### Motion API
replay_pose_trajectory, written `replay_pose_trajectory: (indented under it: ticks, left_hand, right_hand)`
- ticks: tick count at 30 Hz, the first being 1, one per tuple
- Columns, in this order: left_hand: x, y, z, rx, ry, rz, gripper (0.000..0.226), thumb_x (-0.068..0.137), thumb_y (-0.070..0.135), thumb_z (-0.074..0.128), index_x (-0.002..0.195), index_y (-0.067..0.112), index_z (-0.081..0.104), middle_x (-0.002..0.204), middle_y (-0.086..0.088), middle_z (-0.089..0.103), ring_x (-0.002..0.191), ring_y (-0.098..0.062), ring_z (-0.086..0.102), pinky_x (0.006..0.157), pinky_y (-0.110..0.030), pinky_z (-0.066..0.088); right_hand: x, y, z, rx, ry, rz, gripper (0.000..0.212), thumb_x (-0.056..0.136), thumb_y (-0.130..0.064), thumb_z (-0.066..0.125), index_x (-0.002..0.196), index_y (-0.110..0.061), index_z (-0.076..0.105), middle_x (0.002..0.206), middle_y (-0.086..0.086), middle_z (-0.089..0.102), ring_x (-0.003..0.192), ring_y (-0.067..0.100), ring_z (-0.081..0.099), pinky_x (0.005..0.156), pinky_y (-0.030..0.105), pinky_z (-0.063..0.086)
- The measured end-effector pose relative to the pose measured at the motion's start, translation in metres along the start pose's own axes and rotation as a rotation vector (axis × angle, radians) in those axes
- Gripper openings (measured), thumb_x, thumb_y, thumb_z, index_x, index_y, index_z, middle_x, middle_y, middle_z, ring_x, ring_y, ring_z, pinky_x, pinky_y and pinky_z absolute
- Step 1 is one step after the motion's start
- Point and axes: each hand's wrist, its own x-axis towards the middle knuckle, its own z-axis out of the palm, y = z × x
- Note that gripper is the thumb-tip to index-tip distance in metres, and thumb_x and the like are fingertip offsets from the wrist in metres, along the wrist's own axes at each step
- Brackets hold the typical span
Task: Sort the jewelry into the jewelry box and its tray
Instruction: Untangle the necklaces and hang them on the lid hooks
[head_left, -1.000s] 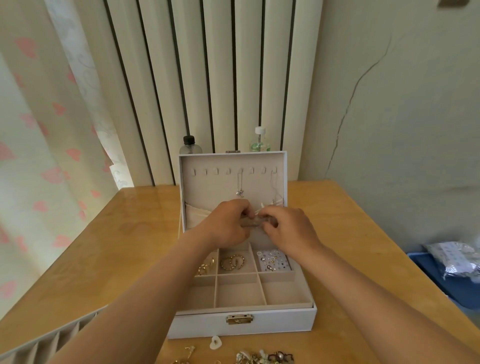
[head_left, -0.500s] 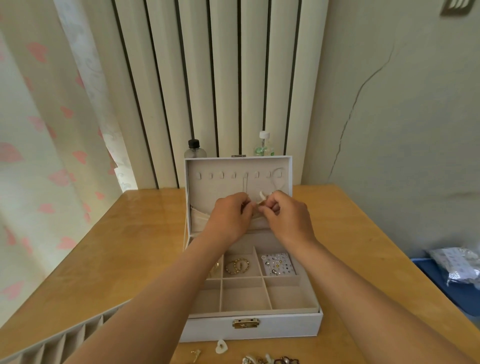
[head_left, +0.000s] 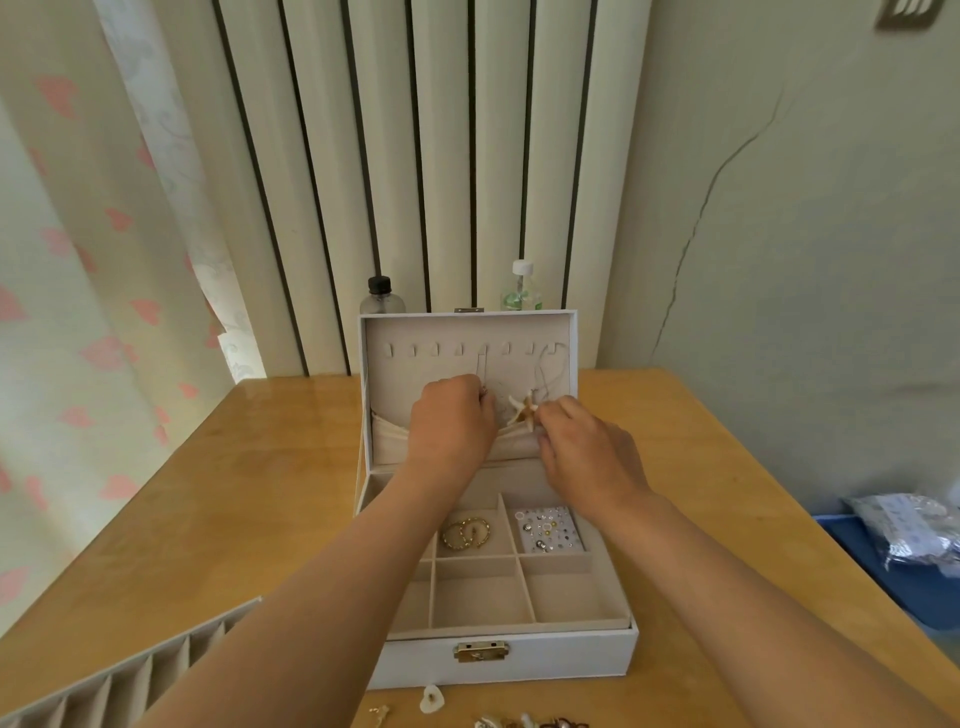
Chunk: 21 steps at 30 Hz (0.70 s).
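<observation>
You have one view only, from the head camera, looking forward and steeply down over the open box (head_left: 498, 660), which sits centred and close below you. The wide lens also takes in the table (head_left: 208, 493) around the box and the wall (head_left: 779, 208) rising behind the box.

white jewelry box (head_left: 519, 670), pink-hearted curtain (head_left: 78, 312)

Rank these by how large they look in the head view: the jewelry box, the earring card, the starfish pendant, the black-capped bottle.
1. jewelry box
2. earring card
3. black-capped bottle, only its top shows behind the lid, and it stands farther away, so second versus third is unsure
4. starfish pendant
</observation>
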Motion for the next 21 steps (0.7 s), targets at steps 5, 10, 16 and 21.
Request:
replay_pose_trajectory:
  ticks: [5,10,16,21]
  left_hand:
    - [0.003,0.001,0.006,0.109,-0.085,-0.004,0.034,0.097,0.026,0.053,0.065,0.017,0.043,0.085,-0.011,0.056,0.082,-0.033,0.058,0.065,-0.033,0.037]
    - [0.001,0.004,0.011,0.216,-0.244,0.059,0.023,0.098,0.029,0.049,0.090,0.013,0.063,0.097,-0.011,0.066,0.091,-0.033,0.063,0.068,-0.033,0.039]
    - [-0.003,0.007,0.002,0.148,-0.395,0.156,0.032,0.095,0.033,0.049,0.070,0.014,0.051,0.075,-0.003,0.054,0.075,-0.025,0.054,0.061,-0.032,0.034]
    - [-0.001,0.005,-0.001,0.153,-0.459,0.201,0.023,0.097,0.028,0.054,0.086,0.008,0.060,0.085,-0.005,0.057,0.086,-0.029,0.058,0.068,-0.031,0.038]
  right_hand:
    - [0.000,0.003,0.001,0.001,-0.024,-0.003,0.007,0.095,-0.015,0.059,0.100,-0.014,0.064,0.097,0.002,0.056,0.063,0.027,0.061,0.046,0.029,0.041]
    - [-0.002,0.004,0.003,0.046,-0.029,-0.010,0.017,0.092,-0.014,0.062,0.109,-0.015,0.063,0.111,0.003,0.052,0.061,0.024,0.059,0.042,0.029,0.043]
    - [0.005,0.003,-0.007,0.022,-0.118,0.030,0.022,0.101,-0.029,0.049,0.117,-0.017,0.059,0.111,-0.001,0.050,0.073,0.028,0.061,0.055,0.034,0.045]
    - [0.009,0.001,-0.011,0.055,-0.166,0.059,0.025,0.102,-0.035,0.044,0.120,-0.021,0.057,0.113,-0.003,0.047,0.082,0.025,0.060,0.061,0.032,0.044]
